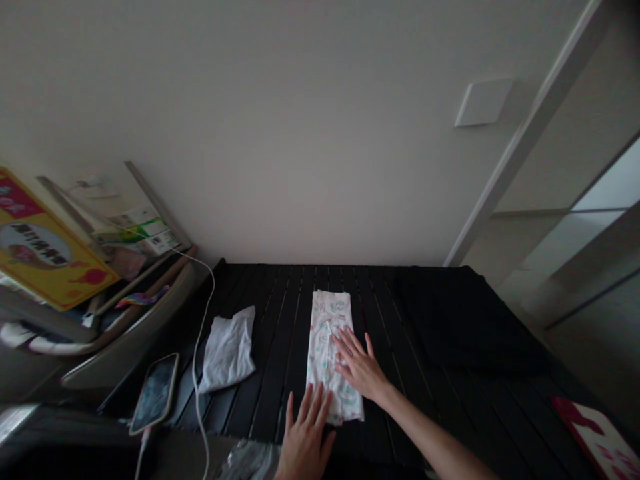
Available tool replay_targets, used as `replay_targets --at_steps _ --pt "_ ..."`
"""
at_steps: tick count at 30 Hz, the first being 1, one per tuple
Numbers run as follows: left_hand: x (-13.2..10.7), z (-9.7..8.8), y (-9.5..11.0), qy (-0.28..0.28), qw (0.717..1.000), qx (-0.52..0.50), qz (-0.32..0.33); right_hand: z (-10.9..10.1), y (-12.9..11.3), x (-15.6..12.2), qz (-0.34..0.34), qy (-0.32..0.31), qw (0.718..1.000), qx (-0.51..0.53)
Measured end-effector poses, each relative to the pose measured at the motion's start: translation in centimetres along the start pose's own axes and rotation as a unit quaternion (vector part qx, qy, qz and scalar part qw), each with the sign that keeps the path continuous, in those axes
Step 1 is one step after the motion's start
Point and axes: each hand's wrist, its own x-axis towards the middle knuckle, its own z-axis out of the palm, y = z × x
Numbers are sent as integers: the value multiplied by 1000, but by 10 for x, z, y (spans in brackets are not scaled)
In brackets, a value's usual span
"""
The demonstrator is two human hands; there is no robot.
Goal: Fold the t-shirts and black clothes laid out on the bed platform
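A white cloth garment with a small green and pink print lies folded into a long narrow strip on the black slatted table. My right hand rests flat on its right side with fingers spread. At its lower left edge is my left hand, fingers stretched out and fingertips touching the cloth. Neither hand grips anything. A folded light grey cloth lies apart on the left.
Left are a phone on a white charging cable and a cart with a yellow box. A dark folded cloth lies right. A red-and-white packet is at the lower right; the wall rises behind.
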Motion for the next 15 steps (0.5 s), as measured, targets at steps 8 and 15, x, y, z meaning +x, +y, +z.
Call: replay_targets --at_steps 8,15 --pt "-27 -16 -18 -91 991 -77 58 -32 -25 -87 -173 -128 972 91" --pt "-18 -46 -21 -115 938 -327 11 -47 -41 -117 -169 -133 966 144"
